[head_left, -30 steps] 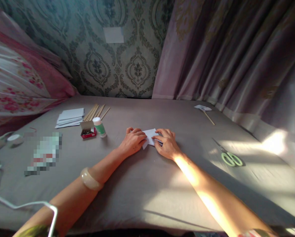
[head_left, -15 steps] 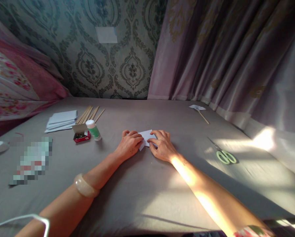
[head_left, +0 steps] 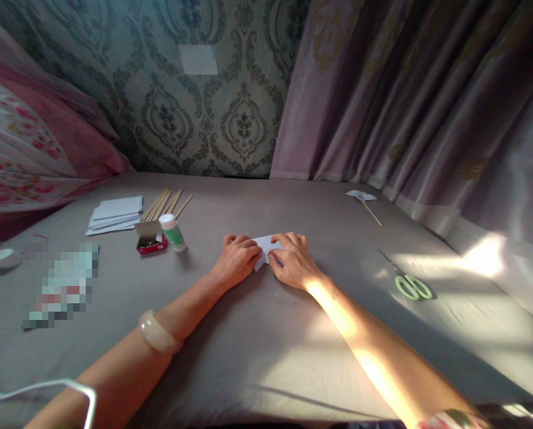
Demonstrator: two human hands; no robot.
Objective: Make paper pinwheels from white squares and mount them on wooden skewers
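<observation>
A small piece of white paper [head_left: 266,245] lies on the grey cloth between my hands, and a narrow flap of it points toward me. My left hand [head_left: 238,260] is closed on its left side, fingers bent and pressed together near the flap. On the paper's right side, my right hand [head_left: 294,262] grips it with thumb and curled fingers. Both hands rest low on the cloth and cover much of the paper, so its full shape is hidden.
To the left are a glue bottle [head_left: 173,233], a red box of small metal pieces [head_left: 151,241], wooden sticks [head_left: 161,204] and a paper stack [head_left: 117,214]. Green-handled scissors [head_left: 413,287] lie right. Behind them is a paper pinwheel on a stick [head_left: 361,196]. A white cable [head_left: 38,387] crosses my left forearm.
The view has shifted slightly, so everything sits a little further right. Both hands keep their places on the paper, with only slight finger movement.
</observation>
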